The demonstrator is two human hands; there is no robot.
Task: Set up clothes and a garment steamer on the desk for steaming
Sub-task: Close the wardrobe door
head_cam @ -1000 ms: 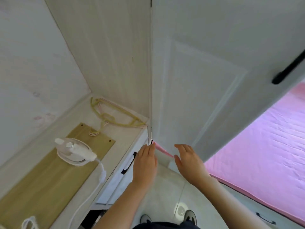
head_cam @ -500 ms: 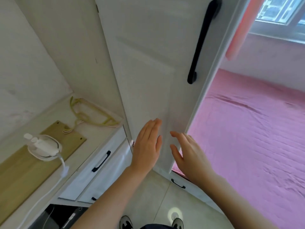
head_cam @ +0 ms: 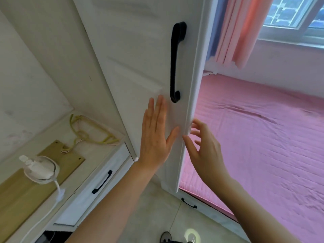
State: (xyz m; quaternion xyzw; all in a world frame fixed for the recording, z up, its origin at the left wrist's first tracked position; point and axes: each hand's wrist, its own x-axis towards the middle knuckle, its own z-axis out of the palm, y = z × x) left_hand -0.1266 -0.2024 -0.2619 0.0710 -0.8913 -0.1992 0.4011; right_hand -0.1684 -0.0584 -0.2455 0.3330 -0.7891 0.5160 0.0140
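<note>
**Both hands at the wardrobe door, steamer waiting on the worktop**

The left hand (head_cam: 156,134) lies flat against the white wardrobe door (head_cam: 140,58) at the centre of the frame, fingers straight and together, pointing up, palm pressed to the panel and holding nothing. Its fingertips reach just below the lower end of the black handle (head_cam: 176,62), which runs vertically up the door.

The right hand (head_cam: 205,146) sits just right of the door's free edge, a little lower than the left. Its fingers are spread and loosely bent, and it grips nothing. The thumb and forefinger are right beside the edge; whether they touch it cannot be told.

The garment steamer (head_cam: 39,169), white, lies at the lower left of the frame on a wooden board (head_cam: 21,193) set on the pale worktop (head_cam: 98,155). Its white cord (head_cam: 47,213) trails off toward the bottom edge of the frame. Further back on the worktop, near the corner where it meets the wardrobe side, lie yellow-green hangers (head_cam: 87,134) in a loose tangle. Below the worktop's front is 1 drawer (head_cam: 98,188) with a black pull.

To the right of the door a bed (head_cam: 263,137) with a pink cover fills the frame, with pink curtains (head_cam: 242,28) and a window (head_cam: 294,13) at the upper right. Pale floor (head_cam: 157,216) shows at the bottom centre.
</note>
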